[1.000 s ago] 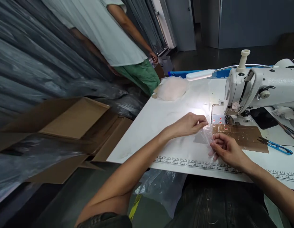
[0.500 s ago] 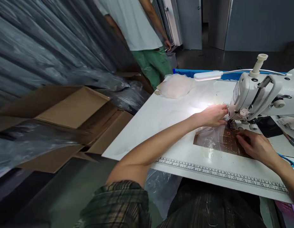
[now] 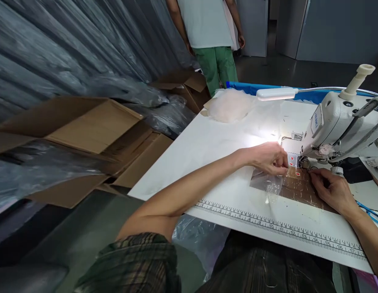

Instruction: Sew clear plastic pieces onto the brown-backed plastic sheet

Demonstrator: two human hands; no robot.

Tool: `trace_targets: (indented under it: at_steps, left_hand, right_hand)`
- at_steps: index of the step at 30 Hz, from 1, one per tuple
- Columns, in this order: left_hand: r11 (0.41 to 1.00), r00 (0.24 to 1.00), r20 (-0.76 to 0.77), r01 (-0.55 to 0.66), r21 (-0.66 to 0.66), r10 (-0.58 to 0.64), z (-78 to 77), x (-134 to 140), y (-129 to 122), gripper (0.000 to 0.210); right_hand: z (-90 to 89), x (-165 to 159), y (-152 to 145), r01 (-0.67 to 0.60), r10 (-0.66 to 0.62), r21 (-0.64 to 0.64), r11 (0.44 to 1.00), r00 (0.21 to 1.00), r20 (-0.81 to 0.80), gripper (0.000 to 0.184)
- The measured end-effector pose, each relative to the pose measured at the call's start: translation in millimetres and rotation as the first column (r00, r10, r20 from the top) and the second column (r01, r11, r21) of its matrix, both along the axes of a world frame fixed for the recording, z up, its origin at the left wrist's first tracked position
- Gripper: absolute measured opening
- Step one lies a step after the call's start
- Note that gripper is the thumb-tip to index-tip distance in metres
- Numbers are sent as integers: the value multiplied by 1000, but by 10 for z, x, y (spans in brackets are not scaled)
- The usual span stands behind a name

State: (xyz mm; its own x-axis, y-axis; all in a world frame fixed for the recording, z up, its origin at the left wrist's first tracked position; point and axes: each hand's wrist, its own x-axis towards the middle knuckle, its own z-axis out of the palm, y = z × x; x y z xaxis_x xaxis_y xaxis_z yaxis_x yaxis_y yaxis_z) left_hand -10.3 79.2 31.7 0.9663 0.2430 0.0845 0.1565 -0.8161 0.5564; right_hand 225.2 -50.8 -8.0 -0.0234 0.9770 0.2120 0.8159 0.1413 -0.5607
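My left hand (image 3: 270, 159) lies left of the presser foot (image 3: 299, 161) of a white sewing machine (image 3: 325, 126). Its fingers are bent together at the edge of a thin, see-through piece of fabric (image 3: 265, 183). That sheer piece lies partly over a shiny brown sheet (image 3: 299, 189) on the table. Just right of the foot, my right hand (image 3: 332, 189) rests over the brown sheet, thumb and forefinger pinched together. What sits between those fingertips is too small to tell. Small red marks show on the metal plate beside the needle.
A pale, puffy bundle of sheer material (image 3: 230, 106) lies at the table's far left. A white lamp (image 3: 277, 94) hangs behind the machine. Blue-handled scissors (image 3: 372, 213) lie at right. Open cardboard boxes (image 3: 94, 126) stand left; a person (image 3: 207, 28) stands beyond.
My left hand has drawn back from the presser foot, uncovering the metal plate and its red marks. My right hand stays by the foot. The view has shifted, and the person behind stands farther right.
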Motion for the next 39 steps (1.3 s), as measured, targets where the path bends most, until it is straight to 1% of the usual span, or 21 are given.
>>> trace_targets:
  at_steps: [2, 4, 6, 8, 10, 11, 14, 16, 18, 20, 23, 26, 29, 30, 32, 35, 39]
  left_hand:
    - [992, 993, 46, -102, -78, 106, 44, -7, -20, 32]
    - [980, 978, 76, -192, -60, 197, 46, 42, 8, 27]
    - [980, 979, 58, -195, 26, 193, 9, 125, 63, 23]
    - [984, 990, 13, -143, 104, 143, -51, 218, 113, 25]
    - [982, 993, -11, -116, 150, 119, -114, 308, 137, 27]
    - [978, 991, -13, -131, 161, 134, -142, 350, 138, 26]
    - [967, 973, -37, -221, 128, 227, -191, 463, 119, 24]
    - [956, 954, -92, -278, 92, 286, -193, 524, 101, 22]
    - [950, 938, -156, -296, 95, 308, -172, 561, 88, 20]
    - [950, 933, -188, -289, 115, 306, -137, 563, 79, 15]
    - [962, 945, -195, -242, 125, 263, -77, 503, 77, 5]
    - [974, 950, -224, -195, 116, 217, -14, 414, 92, 8]
    - [983, 948, -261, -170, 69, 182, 59, 345, 109, 7]
    - [984, 949, -259, -172, 50, 180, 82, 333, 110, 7]
    - [978, 954, -219, -206, 25, 206, 117, 331, 100, 16]
    - [966, 955, -142, -258, 30, 260, 124, 376, 58, 29]
    - [960, 951, -128, -278, 43, 281, 63, 453, 18, 21]
  right_hand:
    - [-16, -8, 6, 11, -11, 20, 1000, 1000, 9, 34]
    - [-25, -11, 7, 17, -17, 21, 1000, 1000, 17, 33]
    - [-27, -12, 4, 23, -24, 20, 1000, 999, 21, 32]
    - [-23, -13, 0, 30, -31, 28, 999, 999, 25, 31]
    - [-17, -18, -3, 34, -35, 29, 999, 999, 31, 31]
    - [-13, -21, -4, 38, -39, 23, 999, 999, 34, 31]
    - [0, -36, -8, 61, -60, -16, 998, 997, 41, 33]
    - [10, -49, -11, 83, -82, -36, 996, 996, 47, 34]
    - [22, -64, -13, 102, -100, -43, 994, 994, 51, 34]
    - [35, -81, -13, 114, -112, -43, 993, 993, 47, 34]
    - [53, -104, -13, 126, -125, -44, 991, 992, 33, 35]
    - [58, -114, -13, 126, -126, -27, 992, 992, 13, 36]
    - [50, -108, -10, 122, -122, -3, 993, 993, 3, 37]
    - [46, -104, -9, 121, -121, 3, 993, 993, 3, 37]
    - [37, -98, -6, 119, -119, 9, 993, 993, 1, 38]
    - [30, -95, -4, 112, -112, 15, 994, 994, -8, 38]
    - [29, -91, -9, 102, -102, 13, 995, 995, -22, 37]
